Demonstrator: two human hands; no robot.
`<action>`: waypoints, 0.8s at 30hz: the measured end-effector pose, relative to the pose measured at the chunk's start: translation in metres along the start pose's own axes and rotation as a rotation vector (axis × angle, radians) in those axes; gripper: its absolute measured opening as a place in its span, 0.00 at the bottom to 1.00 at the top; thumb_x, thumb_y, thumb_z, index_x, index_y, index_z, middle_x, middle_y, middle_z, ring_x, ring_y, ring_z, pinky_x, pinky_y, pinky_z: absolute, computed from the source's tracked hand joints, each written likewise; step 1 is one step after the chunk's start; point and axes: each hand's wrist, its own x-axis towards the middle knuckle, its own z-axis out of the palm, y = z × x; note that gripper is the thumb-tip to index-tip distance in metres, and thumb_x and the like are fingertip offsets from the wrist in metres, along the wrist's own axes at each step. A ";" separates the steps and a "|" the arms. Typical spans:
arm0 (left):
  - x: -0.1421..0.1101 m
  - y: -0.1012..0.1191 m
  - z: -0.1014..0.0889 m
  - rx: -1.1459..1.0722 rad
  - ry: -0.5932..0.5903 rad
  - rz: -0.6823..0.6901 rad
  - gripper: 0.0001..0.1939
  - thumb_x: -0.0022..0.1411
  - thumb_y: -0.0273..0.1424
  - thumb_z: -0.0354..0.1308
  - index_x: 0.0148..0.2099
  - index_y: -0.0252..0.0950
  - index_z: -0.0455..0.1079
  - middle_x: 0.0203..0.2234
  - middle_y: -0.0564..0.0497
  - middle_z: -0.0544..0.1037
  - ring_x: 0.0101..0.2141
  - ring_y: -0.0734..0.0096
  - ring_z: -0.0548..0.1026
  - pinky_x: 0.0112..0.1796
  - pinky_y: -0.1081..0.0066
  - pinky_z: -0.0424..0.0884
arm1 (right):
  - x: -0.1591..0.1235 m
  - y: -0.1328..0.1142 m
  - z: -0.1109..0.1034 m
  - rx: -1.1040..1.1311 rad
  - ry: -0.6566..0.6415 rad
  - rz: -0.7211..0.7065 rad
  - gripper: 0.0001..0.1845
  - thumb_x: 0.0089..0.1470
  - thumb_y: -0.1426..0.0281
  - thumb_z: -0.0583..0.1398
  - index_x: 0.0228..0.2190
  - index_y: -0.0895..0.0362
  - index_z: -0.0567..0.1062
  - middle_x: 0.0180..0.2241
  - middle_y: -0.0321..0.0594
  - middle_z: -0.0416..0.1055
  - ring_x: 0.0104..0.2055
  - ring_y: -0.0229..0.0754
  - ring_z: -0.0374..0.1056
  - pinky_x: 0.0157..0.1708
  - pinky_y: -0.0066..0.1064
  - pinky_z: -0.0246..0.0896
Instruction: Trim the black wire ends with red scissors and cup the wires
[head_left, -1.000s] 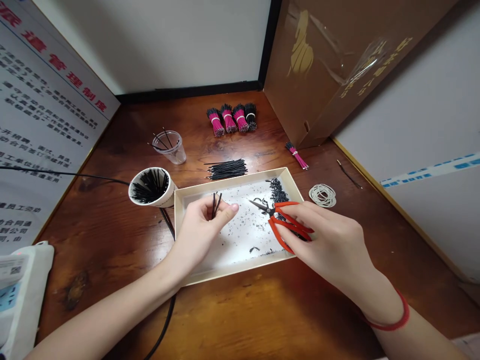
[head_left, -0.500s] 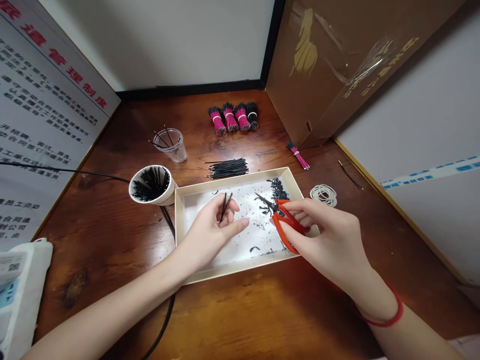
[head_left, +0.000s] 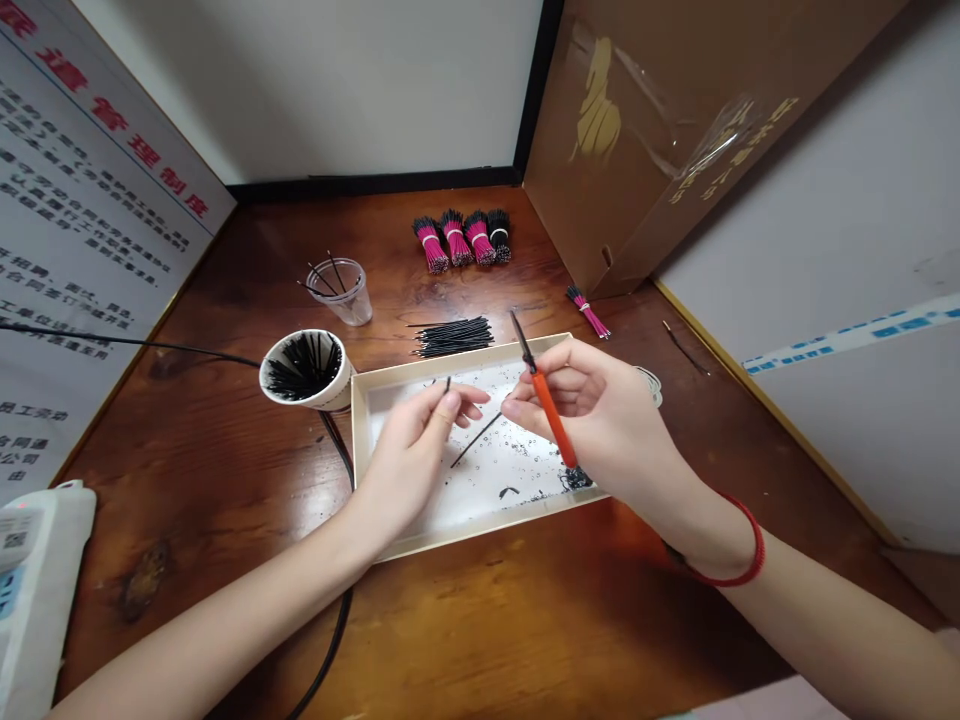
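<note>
My left hand (head_left: 412, 435) is closed over the shallow box, pinching a thin black wire (head_left: 448, 384) whose short end pokes up past the thumb. Opposite it, my right hand (head_left: 611, 410) grips orange-handled scissors (head_left: 553, 418), blades together and pointing up and away. Between the right thumb and fingertips is a second black wire (head_left: 478, 439), slanting down to the left over the box floor. The cream box (head_left: 480, 536) holds dark clippings and tiny rings scattered on its white bottom; my right hand hides its right end.
Left of the box stand a white cup (head_left: 346, 385) packed with black wires and a clear plastic cup (head_left: 358, 305). Beyond lie loose black wires (head_left: 454, 336) and banded bundles (head_left: 457, 240). A small pink bundle (head_left: 589, 312) and white rubber bands (head_left: 652, 385) lie right. A carton (head_left: 637, 130) stands behind.
My right hand has moved left and turned the scissors upright, their blades now closed. One black wire has passed from my left hand to my right fingertips.
</note>
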 end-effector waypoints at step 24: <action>-0.002 0.009 0.001 -0.257 -0.181 -0.308 0.09 0.44 0.29 0.71 0.21 0.34 0.73 0.15 0.54 0.75 0.18 0.79 0.61 0.21 0.75 0.53 | -0.023 0.016 -0.005 0.173 -0.021 0.254 0.10 0.44 0.71 0.70 0.31 0.54 0.77 0.32 0.33 0.78 0.23 0.27 0.67 0.21 0.17 0.65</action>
